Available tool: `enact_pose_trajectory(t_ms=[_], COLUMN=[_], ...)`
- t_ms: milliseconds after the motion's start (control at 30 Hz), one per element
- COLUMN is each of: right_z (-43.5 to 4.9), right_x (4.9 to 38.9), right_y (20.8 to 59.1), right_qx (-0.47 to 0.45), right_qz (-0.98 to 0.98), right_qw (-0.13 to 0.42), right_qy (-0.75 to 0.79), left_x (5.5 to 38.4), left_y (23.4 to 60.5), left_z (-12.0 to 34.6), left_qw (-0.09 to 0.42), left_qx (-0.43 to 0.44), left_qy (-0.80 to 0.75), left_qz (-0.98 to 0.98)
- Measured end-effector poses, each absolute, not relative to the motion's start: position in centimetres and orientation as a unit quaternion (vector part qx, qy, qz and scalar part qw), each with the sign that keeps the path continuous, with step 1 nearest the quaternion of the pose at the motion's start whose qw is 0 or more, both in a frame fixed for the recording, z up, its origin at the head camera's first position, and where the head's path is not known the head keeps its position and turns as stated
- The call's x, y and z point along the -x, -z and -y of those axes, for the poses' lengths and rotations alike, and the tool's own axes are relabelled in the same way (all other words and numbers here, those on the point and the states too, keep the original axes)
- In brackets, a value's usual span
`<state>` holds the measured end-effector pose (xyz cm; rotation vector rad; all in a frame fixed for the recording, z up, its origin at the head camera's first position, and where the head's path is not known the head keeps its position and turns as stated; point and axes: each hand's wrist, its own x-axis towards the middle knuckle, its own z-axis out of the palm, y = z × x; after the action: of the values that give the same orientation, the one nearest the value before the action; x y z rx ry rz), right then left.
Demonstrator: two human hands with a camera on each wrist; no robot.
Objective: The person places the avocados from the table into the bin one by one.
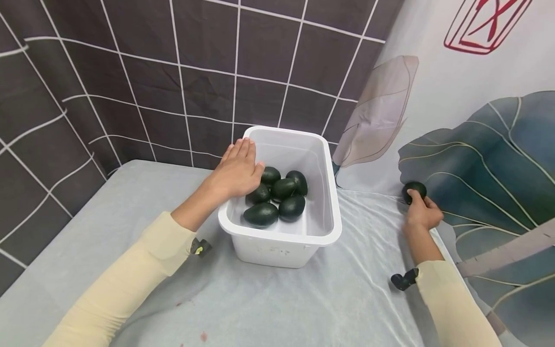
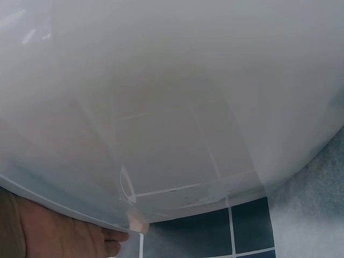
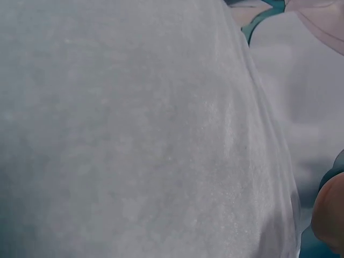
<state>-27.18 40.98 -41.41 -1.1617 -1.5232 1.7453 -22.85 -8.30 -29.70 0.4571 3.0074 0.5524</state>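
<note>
A white plastic tub [image 1: 282, 236] stands on the cloth, with several dark green avocados [image 1: 284, 189] lying at its bottom. My left hand [image 1: 236, 171] rests on the tub's left rim, fingers straight and side by side. In the left wrist view the tub's wall [image 2: 177, 107] fills most of the picture, and part of the left hand [image 2: 59, 234] shows below it. Far to the right of the tub, my right hand [image 1: 421, 214] holds one avocado [image 1: 415, 189] between thumb and fingers. Only a bit of that hand [image 3: 329, 215] enters the right wrist view.
A pale grey cloth [image 1: 277, 308] covers the table. Behind the tub hangs a dark curtain [image 1: 208, 91] with a white grid. A leaf-patterned sheet [image 1: 490, 178] hangs at the right, close to the right hand and the table's edge.
</note>
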Motion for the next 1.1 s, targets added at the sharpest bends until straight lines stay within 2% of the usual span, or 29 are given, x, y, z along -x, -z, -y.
enact_pose_trajectory(t_ms=[700,1100], right_z=[-39.1,-38.1], right_x=[26.0,26.0], right_y=[40.1,40.2], right_qx=[0.359,0.338], right_qz=[0.612,0.640], right_qw=[0.284,0.271], right_qy=[-0.645,-0.635], left_x=[22.9,22.9], left_y=[29.8,29.7], left_z=[8.3,8.4], left_qw=[0.031,0.030], left_qx=[-0.149,-0.151], left_qy=[-0.176,-0.179], left_qz=[-0.973,-0.972])
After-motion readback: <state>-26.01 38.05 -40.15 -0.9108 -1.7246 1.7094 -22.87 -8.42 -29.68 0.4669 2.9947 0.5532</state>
